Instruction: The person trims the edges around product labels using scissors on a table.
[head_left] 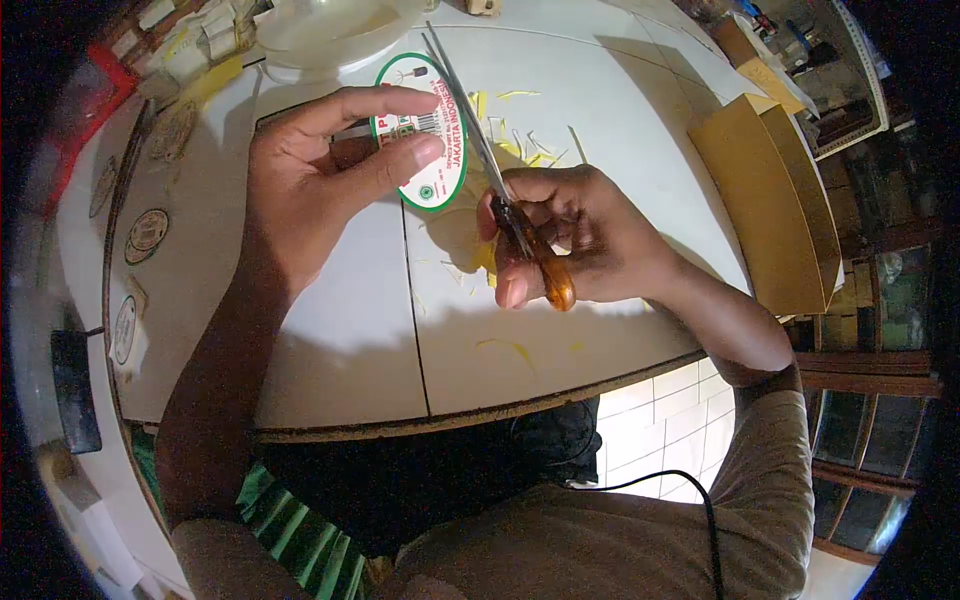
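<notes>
In the head view, the left hand (312,170) is left of centre, in the upper half of the frame, its thumb and forefinger pinching the label (445,178) from its left side; the other fingers are partly hidden behind it. The label stands tilted at the upper centre of the frame, above the table (345,375). Just right of centre, the right hand (590,235) has its fingers curled around the amber handles of the scissors (498,182); I cannot tell whether any pass through loops. The blades run up and left past the label's right rim, tips barely parted; whether the label lies between them is unclear.

For a clean trim, I judge it best to keep the pinch well inside the rim, turn the label rather than the scissors, and take short snips along the green border, with the left fingertips away from the blades.

Counted: one held label, one pair of scissors, one box (715,160) at the right, one bowl (335,45) at the top, and three discs (148,236) at the left. The yellow scraps (509,150) behind the scissors are too jumbled to count.
</notes>
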